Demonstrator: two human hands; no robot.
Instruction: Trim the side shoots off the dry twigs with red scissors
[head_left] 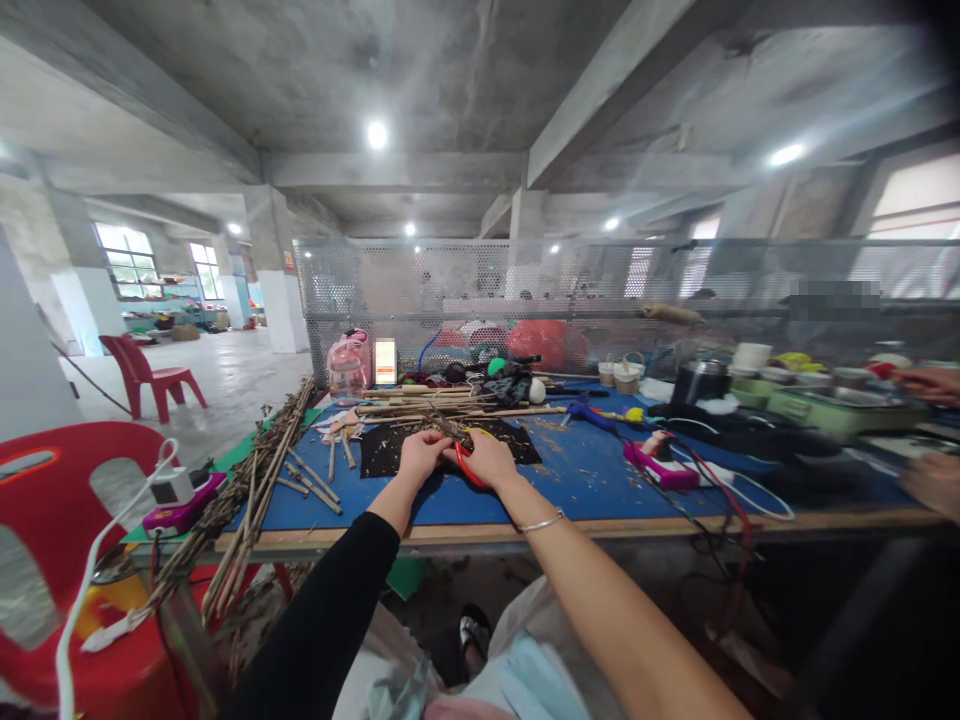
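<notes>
My left hand point(421, 455) is closed around a thin brown twig point(444, 425) over a black mat point(390, 452) on the blue table top point(585, 475). My right hand point(489, 458) is closed on red-handled shears point(466, 464), whose blades sit at the twig. Both hands touch each other at the middle of the table. A silver bracelet point(541, 522) circles my right wrist. Wood chips lie scattered on the mat around the hands.
A bundle of long sticks point(251, 495) lies along the table's left edge. A pink tool with cords point(660, 465) sits to the right. Red plastic chairs point(56, 560) stand at left. A perforated metal screen point(450, 290) backs the table. Another person's hands point(930, 480) show at far right.
</notes>
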